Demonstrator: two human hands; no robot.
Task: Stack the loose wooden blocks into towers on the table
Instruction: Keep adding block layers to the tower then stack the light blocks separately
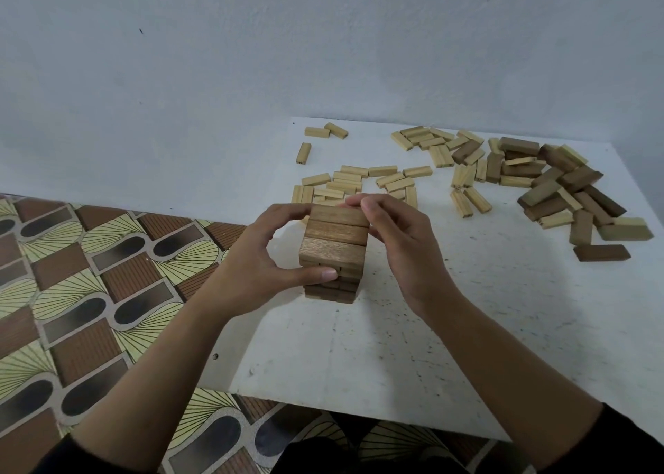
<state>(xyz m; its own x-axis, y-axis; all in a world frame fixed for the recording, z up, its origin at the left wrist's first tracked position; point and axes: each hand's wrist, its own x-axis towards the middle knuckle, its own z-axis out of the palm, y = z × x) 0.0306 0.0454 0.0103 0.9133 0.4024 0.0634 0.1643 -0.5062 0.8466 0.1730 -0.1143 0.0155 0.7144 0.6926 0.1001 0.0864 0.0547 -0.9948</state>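
A tower of dark brown wooden blocks (336, 247) stands near the left edge of the white table (449, 348), with three blocks side by side on its top layer. My left hand (251, 261) curls round the tower's left side, thumb across its front face. My right hand (399, 243) holds the top layer from the right, its fingers curled over the far edge. Loose pale blocks (363, 182) lie just behind the tower. A mixed heap of dark and pale blocks (549, 182) is spread at the far right.
Three stray pale blocks (316, 137) lie at the table's far left corner. A single dark block (602, 252) lies apart at the right. The table stands against a pale wall, with patterned brown and yellow floor (90, 294) to its left.
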